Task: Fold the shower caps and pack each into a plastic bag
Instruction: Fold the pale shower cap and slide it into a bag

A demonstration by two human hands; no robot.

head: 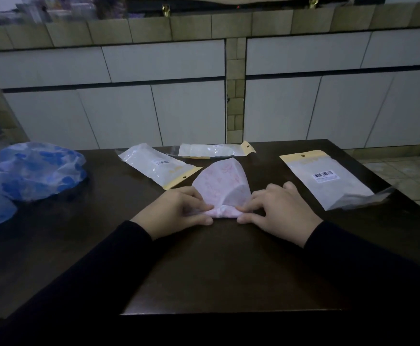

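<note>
**A:** What do you have on the head view?

**B:** I see a dark table [228, 265] with a pink shower cap [222, 187] lying folded into a wedge near the middle of it, the narrow gathered end toward me and the wider end pointing to twelve o'clock.

**A:** And the hands?

**B:** Both are on that near end. My left hand [179, 211] sits at nine o'clock of the cap's gathered edge, fingers curled, thumb and fingertips pinching the fabric. My right hand [277, 208] mirrors it at three o'clock, also curled, pinching the same edge from the other side. The fingertips of the two hands stay apart, with a short stretch of bunched cap between them. Dark sleeves cover both forearms.

**A:** Where are the bags?

**B:** Three plastic bags lie flat around the cap. The left bag [157, 166] is at ten o'clock of the cap, angled, its yellow header card just beside the cap's left edge. The far bag [216, 149] lies at twelve o'clock, near the table's far edge. The right bag [328, 181] is at two o'clock of the cap, clear of my right hand, with a barcode label facing up. I cannot tell what each one holds.

**A:** Anything else?

**B:** A heap of blue shower caps [29, 176] sits at nine o'clock, well apart from the hands, at the table's left edge.
</note>
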